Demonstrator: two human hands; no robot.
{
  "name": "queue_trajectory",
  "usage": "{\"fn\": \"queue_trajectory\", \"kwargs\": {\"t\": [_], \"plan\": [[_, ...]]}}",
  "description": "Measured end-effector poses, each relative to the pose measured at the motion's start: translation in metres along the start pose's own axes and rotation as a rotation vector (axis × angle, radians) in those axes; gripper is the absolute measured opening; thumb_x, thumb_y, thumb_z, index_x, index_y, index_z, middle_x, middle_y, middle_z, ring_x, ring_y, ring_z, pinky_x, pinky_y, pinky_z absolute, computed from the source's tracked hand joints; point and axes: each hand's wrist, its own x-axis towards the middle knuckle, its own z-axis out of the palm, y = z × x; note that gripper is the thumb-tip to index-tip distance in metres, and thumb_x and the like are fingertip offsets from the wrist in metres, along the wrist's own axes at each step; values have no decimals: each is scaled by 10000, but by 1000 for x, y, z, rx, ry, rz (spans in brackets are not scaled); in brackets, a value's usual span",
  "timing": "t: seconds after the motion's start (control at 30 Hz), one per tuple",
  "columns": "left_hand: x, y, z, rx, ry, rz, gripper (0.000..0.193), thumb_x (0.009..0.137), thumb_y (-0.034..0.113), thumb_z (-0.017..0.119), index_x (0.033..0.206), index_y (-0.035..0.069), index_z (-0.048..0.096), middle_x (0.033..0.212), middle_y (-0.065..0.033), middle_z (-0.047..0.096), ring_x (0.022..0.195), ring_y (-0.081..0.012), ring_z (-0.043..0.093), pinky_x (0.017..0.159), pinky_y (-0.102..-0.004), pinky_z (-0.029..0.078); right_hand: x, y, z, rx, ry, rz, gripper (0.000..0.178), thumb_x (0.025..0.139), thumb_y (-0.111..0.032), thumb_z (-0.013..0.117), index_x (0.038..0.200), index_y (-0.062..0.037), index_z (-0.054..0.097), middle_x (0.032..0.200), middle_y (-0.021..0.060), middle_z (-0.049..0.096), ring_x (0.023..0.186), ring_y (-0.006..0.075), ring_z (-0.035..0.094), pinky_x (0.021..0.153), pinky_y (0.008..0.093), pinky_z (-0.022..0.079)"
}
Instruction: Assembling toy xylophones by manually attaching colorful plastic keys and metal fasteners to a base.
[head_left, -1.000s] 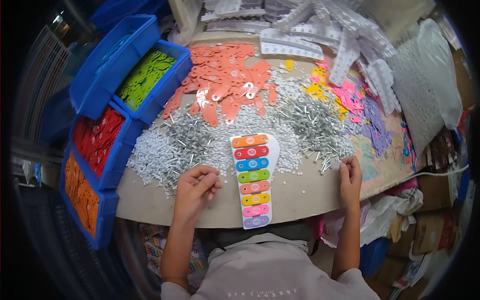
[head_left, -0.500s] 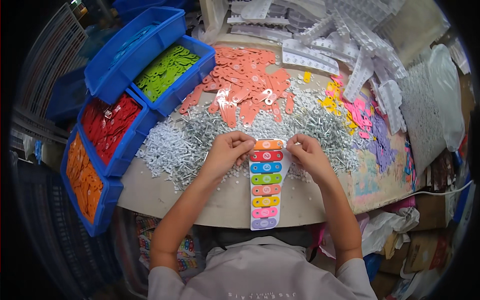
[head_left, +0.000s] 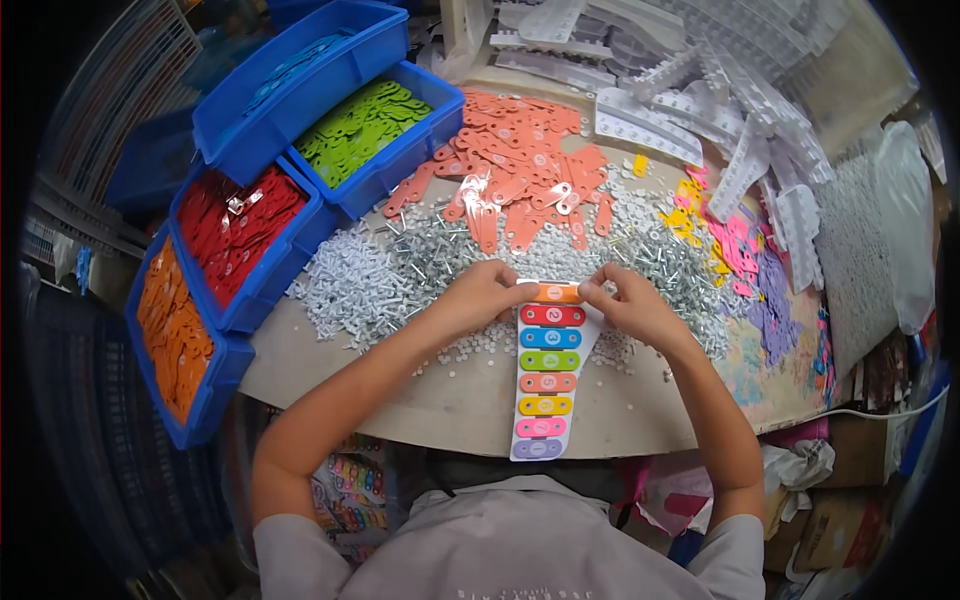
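A toy xylophone with a white tapering base and several coloured bars lies upright in front of me at the table's near edge. Its orange top bar is the longest, and metal pins show at the ends of the bars below it. My left hand is closed, thumb and fingers pinching the left end of the orange bar. At that bar's other end, my right hand is closed in the same way, its thumb over the tip. The fingers hide both bar ends.
Blue bins of coloured bars stand at left. Beyond my hands lie loose coral bars, metal pins and white pegs. White plastic bases pile up at the back right, near pink bars and purple bars.
The view has shifted, so the scene sits farther right. My right fingers have come in over the right end of the orange bar, and my left thumb now lies over its left end.
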Motion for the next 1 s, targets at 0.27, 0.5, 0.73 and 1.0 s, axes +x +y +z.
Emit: {"fn": "queue_trajectory", "kwargs": {"t": [0.27,0.5,0.73,1.0], "plan": [[4,5,-3,-154,-166,-67,336,932,350,708,873,98,492,618,27,487,464,-55,393,391,-237,253,24,12,-4,59,-316,157,456,952,-463,649,851,-19,685,641,24,571,542,95,503,492,280,385],[15,-10,9,-138,-51,32,268,935,223,700,837,105,481,591,7,493,448,-68,405,389,-246,252,23,5,-5,-2,-311,137,361,989,-381,628,888,-38,673,614,-39,508,490,56,417,439,246,306],[-60,-12,23,106,288,324,214,964,191,663,1053,0,629,695,-41,612,608,-104,573,518,-284,428,-52,34,-3,-140,632,-225,125,991,-108,584,937,4,572,672,15,484,624,62,395,550,272,346],[-154,-71,-47,458,1044,413,22,896,32,669,913,39,679,823,-103,644,696,-260,628,647,-370,499,-138,157,-20,-187,895,46,239,999,-130,588,1202,-9,557,842,39,489,723,122,419,652,284,391]]}}
